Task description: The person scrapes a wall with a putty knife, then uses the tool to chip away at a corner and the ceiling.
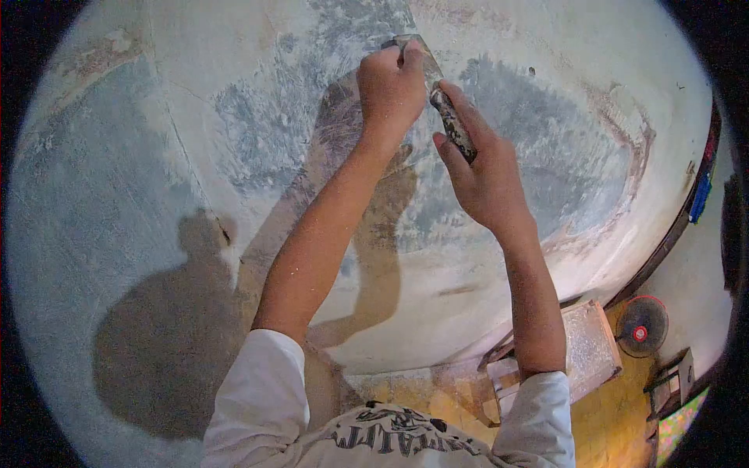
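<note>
Both hands on one scraper (452, 121), up against the patchy wall (538, 117)

Right hand (493, 175) grips its handle; left hand (390, 90) looks clamped on the blade end. Mid-stroke, scraping or smoothing, I'd guess; next pass needs steady pressure. Shirt (398, 438) lettering below them: can't read it.
</note>
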A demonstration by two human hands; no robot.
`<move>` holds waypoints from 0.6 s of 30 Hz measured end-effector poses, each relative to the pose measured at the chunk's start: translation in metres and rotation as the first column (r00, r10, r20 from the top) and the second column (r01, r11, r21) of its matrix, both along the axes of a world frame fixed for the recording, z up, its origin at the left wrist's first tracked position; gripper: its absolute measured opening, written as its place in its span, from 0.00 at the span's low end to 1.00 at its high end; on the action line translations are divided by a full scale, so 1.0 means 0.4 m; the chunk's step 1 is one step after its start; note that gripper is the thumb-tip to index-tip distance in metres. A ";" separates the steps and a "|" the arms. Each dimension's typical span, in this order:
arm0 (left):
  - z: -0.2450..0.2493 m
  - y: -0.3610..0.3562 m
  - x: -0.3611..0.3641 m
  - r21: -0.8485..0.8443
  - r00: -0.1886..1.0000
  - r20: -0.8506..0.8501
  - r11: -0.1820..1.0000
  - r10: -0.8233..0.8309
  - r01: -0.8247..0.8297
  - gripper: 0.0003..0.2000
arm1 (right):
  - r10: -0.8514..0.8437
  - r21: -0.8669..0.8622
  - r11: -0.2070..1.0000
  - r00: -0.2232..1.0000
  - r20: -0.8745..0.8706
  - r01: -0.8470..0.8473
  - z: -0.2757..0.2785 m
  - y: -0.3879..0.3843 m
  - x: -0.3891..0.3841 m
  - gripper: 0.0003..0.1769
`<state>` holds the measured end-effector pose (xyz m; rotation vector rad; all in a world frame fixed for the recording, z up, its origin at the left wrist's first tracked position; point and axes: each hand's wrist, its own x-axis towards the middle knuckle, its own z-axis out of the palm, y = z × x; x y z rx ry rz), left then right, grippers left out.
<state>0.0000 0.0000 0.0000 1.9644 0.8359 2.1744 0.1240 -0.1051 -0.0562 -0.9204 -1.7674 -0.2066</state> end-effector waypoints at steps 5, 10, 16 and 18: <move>0.005 -0.013 0.007 0.057 1.000 0.026 0.998 0.012 -0.013 0.22 | 0.109 0.057 0.993 0.986 -0.129 -0.102 -0.028 0.013 -0.024 0.40; 0.018 0.053 0.004 -0.064 0.984 0.034 0.982 -0.173 0.175 0.21 | 0.166 0.181 0.974 0.974 -0.153 -0.138 -0.057 0.065 -0.086 0.45; 0.028 -0.002 -0.013 -0.002 0.989 -0.083 0.992 0.123 -0.124 0.21 | 0.242 0.127 0.967 0.947 -0.209 -0.220 -0.054 0.060 -0.100 0.46; 0.034 -0.012 -0.011 0.000 0.983 -0.065 0.985 0.170 -0.170 0.21 | 0.237 0.090 0.971 0.945 -0.224 -0.222 -0.044 0.049 -0.101 0.45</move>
